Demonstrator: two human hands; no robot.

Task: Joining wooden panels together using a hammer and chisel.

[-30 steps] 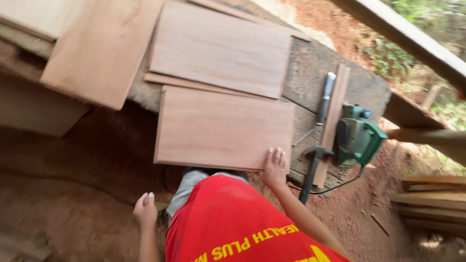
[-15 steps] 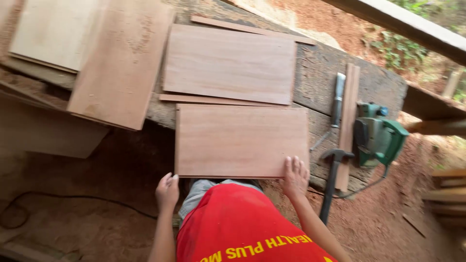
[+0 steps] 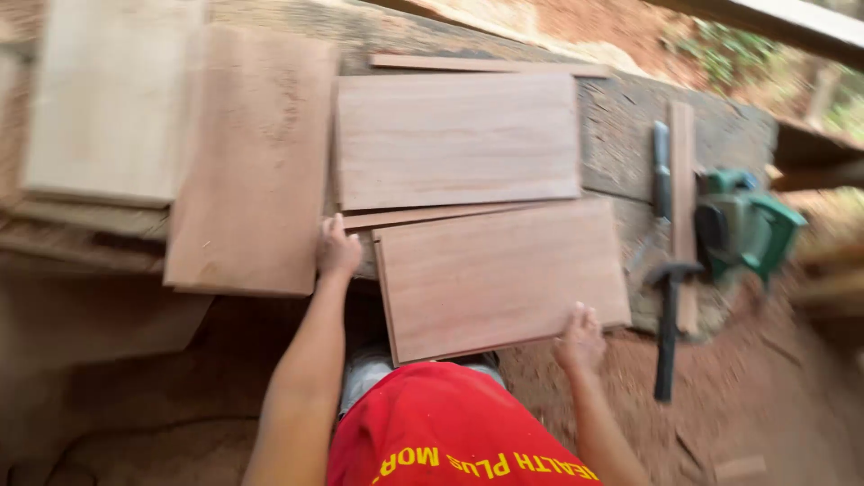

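Observation:
A reddish rectangular wooden board (image 3: 499,274) lies tilted at the near edge of a rough workbench (image 3: 720,135). My right hand (image 3: 580,337) rests on the board's near right edge, fingers spread. My left hand (image 3: 337,247) touches the end of a thin wooden strip (image 3: 432,216) just left of that board. A second similar board (image 3: 454,139) lies behind it. Whether either hand grips anything is unclear; both look flat.
A large board (image 3: 256,162) and a pale board stack (image 3: 108,99) lie to the left. On the right are a hammer (image 3: 668,310), a narrow wooden slat (image 3: 684,180), a dark chisel-like tool (image 3: 661,166) and a green power tool (image 3: 742,225). Red dirt ground lies below.
My left hand rose from beside my body to the strip at the bench edge. The near board has turned slightly, its right end swung away. The view shifted right.

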